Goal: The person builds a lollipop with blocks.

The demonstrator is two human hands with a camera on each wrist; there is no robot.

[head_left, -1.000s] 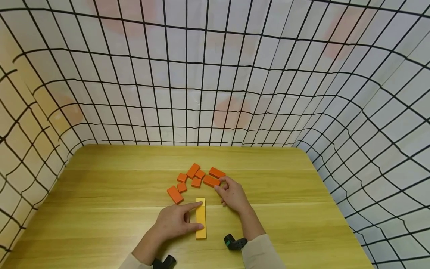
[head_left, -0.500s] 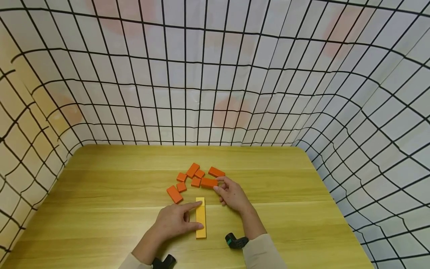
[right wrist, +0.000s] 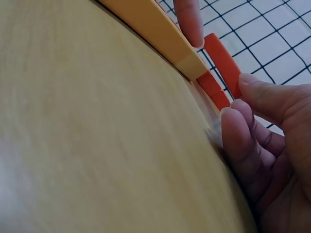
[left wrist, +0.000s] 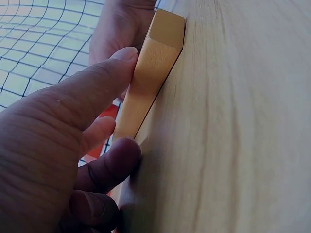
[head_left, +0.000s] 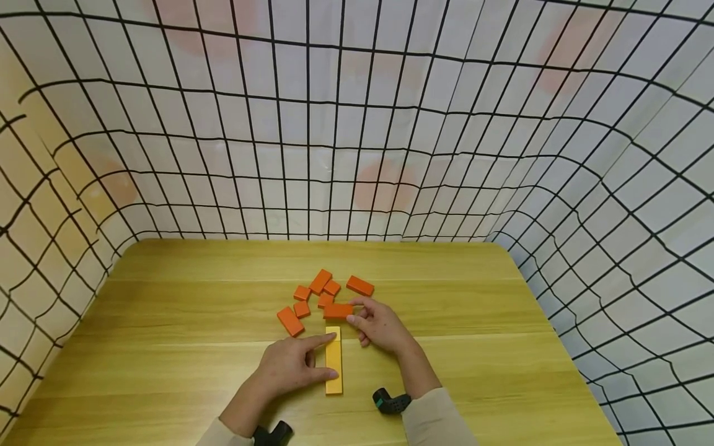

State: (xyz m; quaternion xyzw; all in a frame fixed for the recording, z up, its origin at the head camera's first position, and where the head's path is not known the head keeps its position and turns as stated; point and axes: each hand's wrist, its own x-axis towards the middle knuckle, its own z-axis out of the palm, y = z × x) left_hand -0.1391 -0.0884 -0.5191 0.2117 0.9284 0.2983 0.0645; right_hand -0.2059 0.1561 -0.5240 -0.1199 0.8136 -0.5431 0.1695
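My left hand [head_left: 287, 370] lies beside a row of yellow wooden blocks. Its thumb and index finger stretch out and touch the top of a long yellow block [head_left: 333, 357] and the small yellow block [head_left: 336, 330] at its far end. In the left wrist view, the yellow row's near end [left wrist: 167, 29] stands past the thumb. Between thumb and fingertips, my right hand [head_left: 382, 325] pinches one end of an oblong orange block [head_left: 336, 311]. That block is just beyond the row's far end; the right wrist view shows it raised and tilted beside the left index fingertip [right wrist: 194, 36].
Several loose orange blocks lie beyond the hands, among them an oblong one [head_left: 360, 285] at right and another [head_left: 290, 321] at left. Black mesh [head_left: 334, 148] before a pale sheet encloses the wooden table [head_left: 474, 347]. Black devices [head_left: 390, 402] sit at both wrists.
The right hand has drawn the oblong orange block leftward and nearer, from the pile to the yellow row's far end, turning it almost crosswise. My left hand has stayed in place.
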